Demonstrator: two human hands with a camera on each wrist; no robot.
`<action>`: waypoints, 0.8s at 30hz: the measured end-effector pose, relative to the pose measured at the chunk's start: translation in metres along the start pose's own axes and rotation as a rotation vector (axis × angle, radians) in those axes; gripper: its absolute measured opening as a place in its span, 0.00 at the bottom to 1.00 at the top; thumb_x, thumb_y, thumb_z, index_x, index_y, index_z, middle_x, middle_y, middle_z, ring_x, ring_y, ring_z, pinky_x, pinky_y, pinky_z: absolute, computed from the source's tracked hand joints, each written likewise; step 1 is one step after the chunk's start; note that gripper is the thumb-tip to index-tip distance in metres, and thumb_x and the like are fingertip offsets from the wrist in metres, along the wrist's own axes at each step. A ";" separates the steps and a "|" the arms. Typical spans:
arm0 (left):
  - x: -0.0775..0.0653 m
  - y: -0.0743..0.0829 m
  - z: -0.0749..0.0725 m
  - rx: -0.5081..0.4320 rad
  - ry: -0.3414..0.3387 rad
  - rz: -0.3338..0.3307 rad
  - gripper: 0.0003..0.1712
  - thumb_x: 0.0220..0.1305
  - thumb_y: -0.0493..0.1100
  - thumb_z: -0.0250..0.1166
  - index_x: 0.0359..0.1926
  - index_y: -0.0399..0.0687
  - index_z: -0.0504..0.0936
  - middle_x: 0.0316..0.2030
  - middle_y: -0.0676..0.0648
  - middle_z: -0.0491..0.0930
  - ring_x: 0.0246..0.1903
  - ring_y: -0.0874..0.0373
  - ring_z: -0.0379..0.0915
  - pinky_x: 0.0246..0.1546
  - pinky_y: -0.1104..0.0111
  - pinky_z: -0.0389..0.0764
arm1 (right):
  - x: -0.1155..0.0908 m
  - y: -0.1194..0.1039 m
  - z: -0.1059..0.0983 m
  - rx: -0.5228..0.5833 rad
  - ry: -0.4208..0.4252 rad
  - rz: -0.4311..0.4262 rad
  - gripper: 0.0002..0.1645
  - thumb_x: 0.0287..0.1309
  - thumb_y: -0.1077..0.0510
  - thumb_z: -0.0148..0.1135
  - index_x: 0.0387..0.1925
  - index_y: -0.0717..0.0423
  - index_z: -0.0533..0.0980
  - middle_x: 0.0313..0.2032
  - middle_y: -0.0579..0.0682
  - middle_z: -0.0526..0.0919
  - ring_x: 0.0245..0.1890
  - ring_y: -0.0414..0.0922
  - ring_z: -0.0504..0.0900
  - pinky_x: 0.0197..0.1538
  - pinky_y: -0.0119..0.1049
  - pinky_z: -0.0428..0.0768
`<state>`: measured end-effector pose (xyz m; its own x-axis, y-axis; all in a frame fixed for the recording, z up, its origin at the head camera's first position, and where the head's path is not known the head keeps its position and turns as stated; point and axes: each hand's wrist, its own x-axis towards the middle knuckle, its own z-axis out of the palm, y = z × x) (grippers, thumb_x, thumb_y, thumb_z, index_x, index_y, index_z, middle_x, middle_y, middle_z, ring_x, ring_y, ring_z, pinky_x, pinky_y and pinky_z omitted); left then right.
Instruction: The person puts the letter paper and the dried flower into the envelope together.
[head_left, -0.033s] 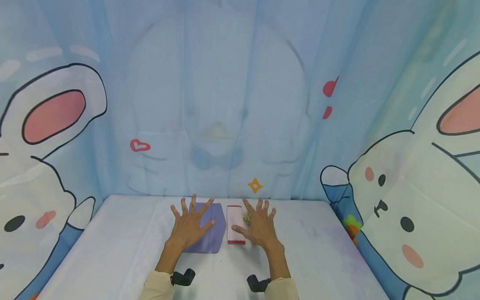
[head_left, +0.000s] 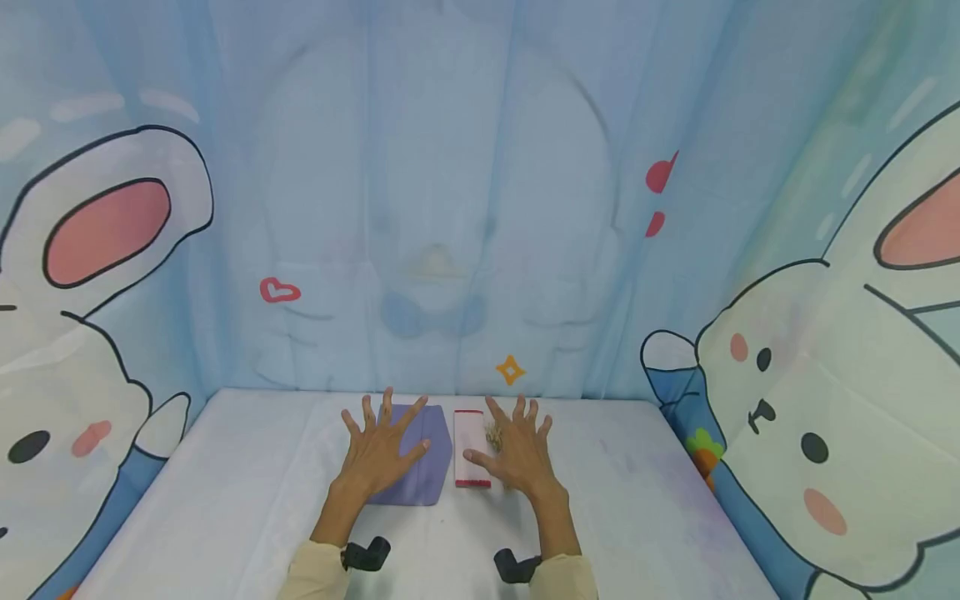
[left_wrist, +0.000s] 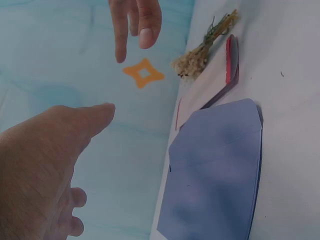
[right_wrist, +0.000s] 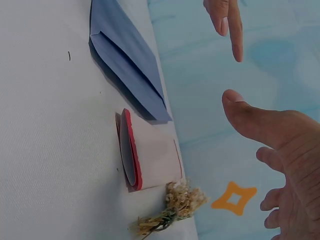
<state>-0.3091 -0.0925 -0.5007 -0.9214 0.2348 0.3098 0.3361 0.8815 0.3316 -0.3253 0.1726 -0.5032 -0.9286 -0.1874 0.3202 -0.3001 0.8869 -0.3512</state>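
Note:
My left hand [head_left: 377,457] hovers over a purple-blue paper envelope [head_left: 429,471], its fingers spread and nothing in it. Beside the envelope, to its right, lies a folded pale card [head_left: 471,429] with red edges. In the right wrist view the card [right_wrist: 152,157] stands slightly apart at its fold. A small bunch of dried flowers [right_wrist: 182,202] lies along the card's right side, largely hidden in the head view by my right hand [head_left: 523,457]. That hand is also raised with spread fingers, its thumb above the card, holding nothing.
All three items lie on a white-covered table [head_left: 247,483]. Behind it hangs a light blue curtain [head_left: 450,208] printed with rabbits, touching the table's far edge. Each wrist wears a black camera mount [head_left: 367,554].

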 end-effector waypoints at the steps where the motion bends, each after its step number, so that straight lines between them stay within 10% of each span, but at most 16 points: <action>1: 0.000 -0.001 0.001 0.001 -0.002 -0.001 0.41 0.78 0.65 0.61 0.85 0.67 0.63 0.84 0.25 0.52 0.80 0.12 0.44 0.69 0.13 0.42 | 0.000 0.000 0.001 0.002 0.000 -0.001 0.62 0.53 0.29 0.78 0.83 0.51 0.66 0.78 0.84 0.58 0.80 0.85 0.53 0.74 0.87 0.50; 24: -0.003 -0.002 0.010 -0.051 -0.047 -0.010 0.40 0.77 0.60 0.65 0.84 0.66 0.65 0.85 0.25 0.51 0.80 0.13 0.46 0.68 0.12 0.46 | 0.002 0.002 0.003 0.078 -0.016 0.026 0.57 0.60 0.36 0.77 0.84 0.49 0.64 0.82 0.79 0.55 0.82 0.79 0.55 0.77 0.83 0.54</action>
<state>-0.3087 -0.0910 -0.5108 -0.9323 0.2466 0.2645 0.3357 0.8621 0.3796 -0.3283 0.1730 -0.5055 -0.9393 -0.1723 0.2966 -0.2918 0.8559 -0.4269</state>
